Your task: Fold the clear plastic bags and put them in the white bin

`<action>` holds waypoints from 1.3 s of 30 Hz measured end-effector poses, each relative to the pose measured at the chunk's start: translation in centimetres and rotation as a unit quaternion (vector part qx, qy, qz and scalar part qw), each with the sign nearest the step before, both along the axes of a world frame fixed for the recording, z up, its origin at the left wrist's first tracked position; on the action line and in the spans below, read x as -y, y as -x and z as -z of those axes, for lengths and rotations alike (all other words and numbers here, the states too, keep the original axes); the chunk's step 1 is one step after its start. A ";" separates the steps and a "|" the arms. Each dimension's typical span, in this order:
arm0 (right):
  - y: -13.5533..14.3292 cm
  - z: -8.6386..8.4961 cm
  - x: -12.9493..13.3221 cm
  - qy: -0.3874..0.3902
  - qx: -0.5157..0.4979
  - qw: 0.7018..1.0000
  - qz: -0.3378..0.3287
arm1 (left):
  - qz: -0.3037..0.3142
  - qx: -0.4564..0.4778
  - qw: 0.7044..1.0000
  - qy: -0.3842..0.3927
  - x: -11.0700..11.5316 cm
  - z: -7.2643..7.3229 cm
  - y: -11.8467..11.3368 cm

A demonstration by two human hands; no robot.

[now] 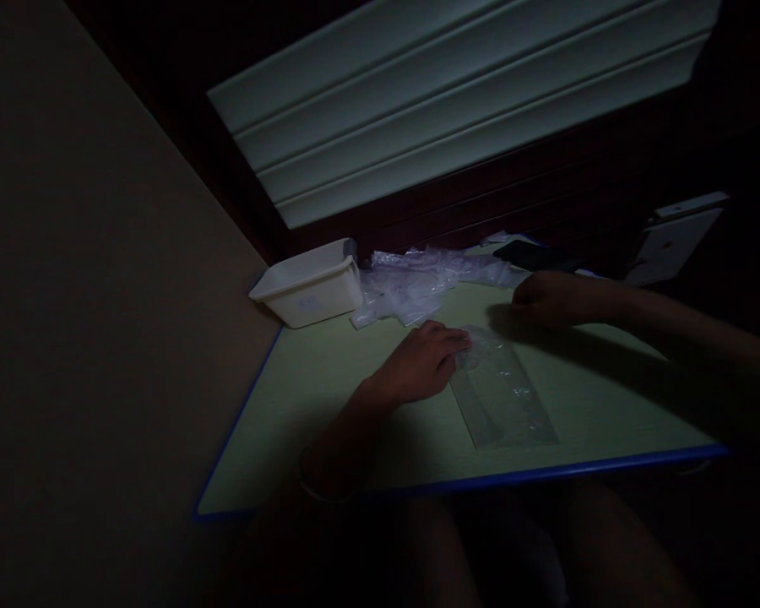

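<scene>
A clear plastic bag (507, 397) lies flat on the pale table, near its front edge. At the bag's upper left corner, my left hand (421, 359) has its fingers pressed together on the plastic. My right hand (535, 300) is held a little above the table, to the upper right of the bag and apart from it. Its fingers are curled closed; whether anything is in them is hidden in the dim light. Behind both hands, a loose heap of clear plastic bags (418, 279) spreads along the back of the table.
A white plastic bin (320, 295) stands at the table's back left, by the wall. Some dark flat object (525, 253) lies at the back right. Beyond it is a white box (675, 245). Blue edging (545, 475) borders the table (329, 405), with my legs below.
</scene>
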State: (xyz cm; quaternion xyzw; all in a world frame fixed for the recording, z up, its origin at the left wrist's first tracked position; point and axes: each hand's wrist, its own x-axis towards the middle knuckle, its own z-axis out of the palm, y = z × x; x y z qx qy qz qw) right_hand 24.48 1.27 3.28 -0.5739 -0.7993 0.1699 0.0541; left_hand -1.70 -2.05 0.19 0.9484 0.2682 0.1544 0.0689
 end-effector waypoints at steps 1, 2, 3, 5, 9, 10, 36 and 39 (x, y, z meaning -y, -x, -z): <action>-0.2 -0.1 0.0 0.029 0.008 1.000 0.002 | 0.000 0.001 1.000 -0.002 0.0 0.0 0.0; -0.2 -0.2 0.1 0.050 0.013 0.999 0.002 | -0.001 0.001 1.000 -0.004 0.0 0.0 0.0; 0.0 -0.2 0.2 0.063 0.017 0.998 0.001 | -0.002 0.001 1.000 -0.005 0.1 0.0 0.0; 0.5 -0.1 0.6 0.080 0.024 0.996 -0.005 | -0.001 0.001 1.000 -0.007 0.1 0.1 0.0; 1.3 0.3 1.0 0.107 0.010 0.994 -0.038 | 0.002 0.005 1.000 -0.012 0.0 0.2 0.0; 1.3 0.4 1.0 0.107 0.005 0.993 -0.041 | 0.001 0.007 1.000 -0.014 0.0 0.3 0.0; 1.8 1.4 1.1 0.100 -0.234 0.967 -0.012 | 0.031 0.026 0.998 -0.038 0.5 -0.3 -0.3; 2.1 1.3 1.2 0.109 -0.245 0.963 -0.004 | 0.044 -0.003 0.998 -0.044 0.7 -0.4 -0.5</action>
